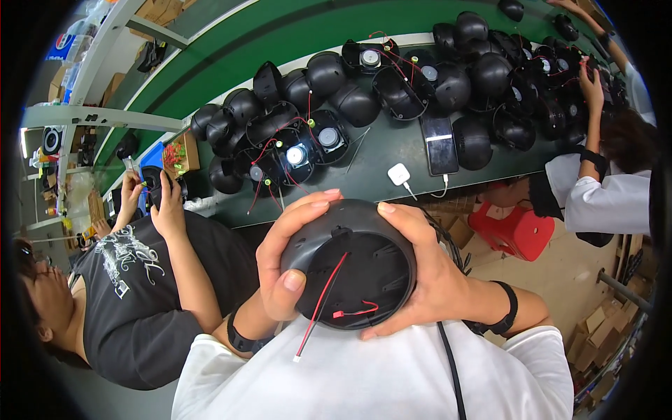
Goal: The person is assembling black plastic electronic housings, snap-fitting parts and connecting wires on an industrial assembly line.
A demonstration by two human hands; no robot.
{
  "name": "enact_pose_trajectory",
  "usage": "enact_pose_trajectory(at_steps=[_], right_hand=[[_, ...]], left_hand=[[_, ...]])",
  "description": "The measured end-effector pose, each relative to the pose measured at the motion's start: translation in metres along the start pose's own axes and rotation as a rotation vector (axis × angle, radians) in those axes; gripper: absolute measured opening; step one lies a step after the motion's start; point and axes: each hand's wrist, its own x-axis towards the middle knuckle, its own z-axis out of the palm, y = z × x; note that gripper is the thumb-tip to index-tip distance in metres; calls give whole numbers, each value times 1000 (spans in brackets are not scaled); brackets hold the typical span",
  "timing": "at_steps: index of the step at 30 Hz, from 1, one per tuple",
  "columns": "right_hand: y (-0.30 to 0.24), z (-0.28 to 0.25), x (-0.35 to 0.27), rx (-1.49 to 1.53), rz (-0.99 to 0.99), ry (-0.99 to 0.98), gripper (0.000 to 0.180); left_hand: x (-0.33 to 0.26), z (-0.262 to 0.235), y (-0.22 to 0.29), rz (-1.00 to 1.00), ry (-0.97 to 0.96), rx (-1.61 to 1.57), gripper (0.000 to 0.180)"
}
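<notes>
Between both palms I hold a round black plastic housing (364,269), close to my chest with its hollow side facing up. My left hand (283,259) wraps its left side, thumb on the rim. Around the right side curls my right hand (427,269), with its fingers on the far edge and the thumb at the near rim. From inside the housing come a red and black wire (321,306) ending in a white plug over the rim, and a short red wire with a red connector (339,314).
Black domed housings (327,73) and speaker parts with wires crowd the green bench (378,150). A smartphone (439,145) and a white charger (399,174) lie nearer me. Co-workers sit left (147,294) and right (609,189). A red stool (511,227) stands at the right.
</notes>
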Motion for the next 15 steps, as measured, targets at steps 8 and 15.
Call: enact_pose_trajectory(at_steps=[8, 15], right_hand=[[3, 2, -1, 61, 113, 5, 136], [2, 0, 1, 50, 173, -65, 142]], left_hand=[[2, 3, -3, -102, 28, -123, 77], [1, -1, -6, -80, 51, -137, 75]])
